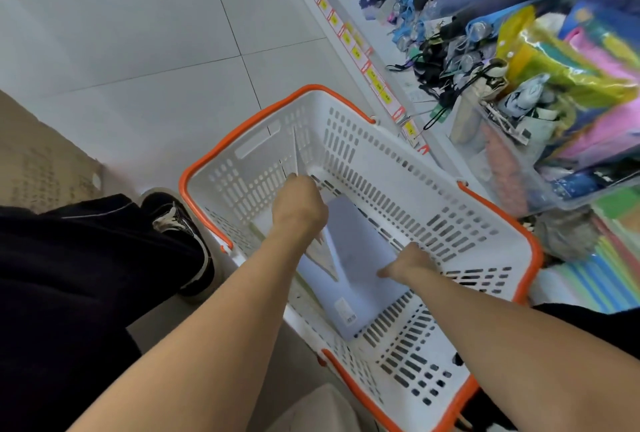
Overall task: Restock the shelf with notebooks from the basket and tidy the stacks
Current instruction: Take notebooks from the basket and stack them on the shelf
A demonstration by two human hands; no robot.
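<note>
A white plastic basket (pixel 388 168) with an orange rim stands on the floor below me. Pale lavender notebooks (pixel 360 258) lie flat on its bottom, one with a small barcode label near its front corner. My left hand (pixel 299 204) is deep inside the basket, fingers curled over the far end of the notebooks; what it grips is hidden under the hand. My right hand (pixel 408 265) is curled on the right edge of the top notebook, thumb on its cover.
A low white shelf (pixel 349 33) with yellow price tags runs along the right, holding folded umbrellas (pixel 460 12) and bright packaged goods (pixel 571 60). Coloured notebook stacks (pixel 613 268) sit at right. My dark-trousered leg and shoe (pixel 180 223) stand left of the basket on grey tiles.
</note>
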